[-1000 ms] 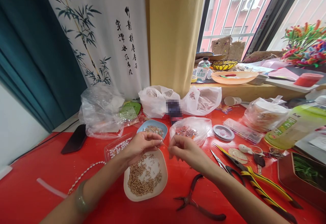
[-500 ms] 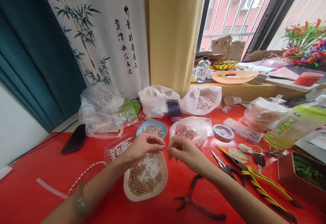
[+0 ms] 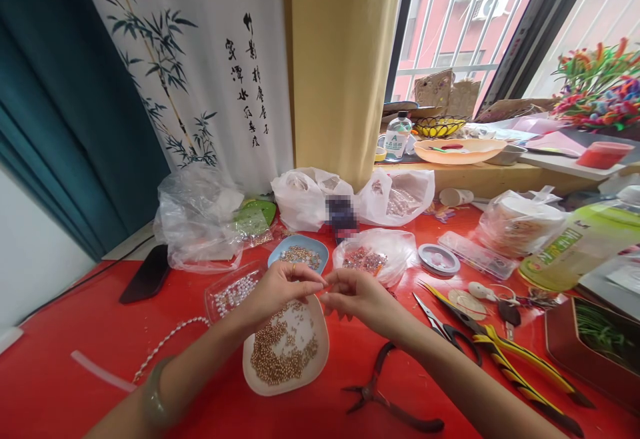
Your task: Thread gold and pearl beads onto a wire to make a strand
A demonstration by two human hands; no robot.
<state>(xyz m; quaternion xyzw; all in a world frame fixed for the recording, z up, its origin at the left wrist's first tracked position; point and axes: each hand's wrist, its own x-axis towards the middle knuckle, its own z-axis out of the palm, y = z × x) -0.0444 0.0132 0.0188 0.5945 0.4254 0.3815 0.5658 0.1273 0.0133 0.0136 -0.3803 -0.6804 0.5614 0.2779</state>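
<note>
My left hand (image 3: pixel 285 290) and my right hand (image 3: pixel 361 298) meet fingertip to fingertip above the far edge of a cream tray (image 3: pixel 320 352) of gold beads (image 3: pixel 275 359). Both are closed in a pinch; whatever lies between the fingers is too small to make out. Behind my left wrist, a clear box of white pearl beads (image 3: pixel 236 296) is partly covered. A strand of small white beads (image 3: pixel 167 340) curves across the table and passes out of sight behind my left forearm. Just beyond the hands sits a blue dish (image 3: pixel 274 252) of mixed beads.
Dark-handled pliers (image 3: pixel 370 392), scissors (image 3: pixel 440 326) and long yellow-black pliers (image 3: pixel 500 346) lie on the right. A bag of reddish beads (image 3: pixel 365 260), a round lid (image 3: pixel 439 259) and a green-labelled bottle (image 3: pixel 575 246) stand farther back. A black phone (image 3: pixel 146 274) rests on the left.
My right hand's fingers have shifted slightly and spread a little below the pinch, and the fingertips of both hands have come closer together. The trays and tools have not moved.
</note>
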